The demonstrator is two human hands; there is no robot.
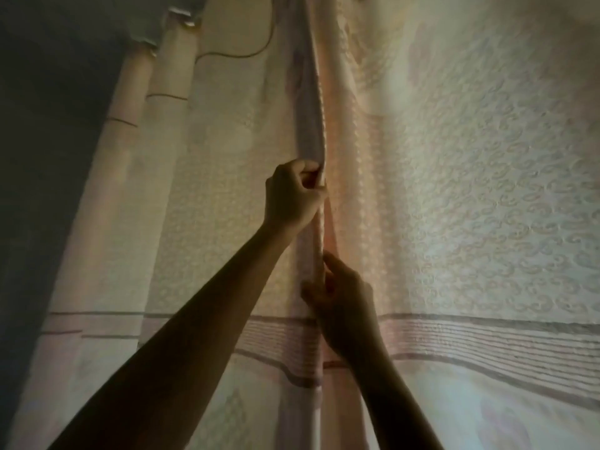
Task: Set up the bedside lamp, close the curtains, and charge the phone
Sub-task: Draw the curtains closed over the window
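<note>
Two pale pink patterned curtains fill the head view, the left curtain (pixel 220 177) and the right curtain (pixel 470 190), lit from behind. Their inner edges meet in a vertical seam at the middle. My left hand (pixel 292 196) is raised and closed on the edge of the left curtain at the seam. Lower down, my right hand (pixel 341 303) pinches the edge where the two panels meet. Both forearms reach up from the bottom of the frame. No lamp or phone is in sight.
A dark wall (pixel 48 157) stands at the far left beside the curtain's folds. A band of horizontal stripes (pixel 487 339) crosses both panels at about wrist height. The room is dim.
</note>
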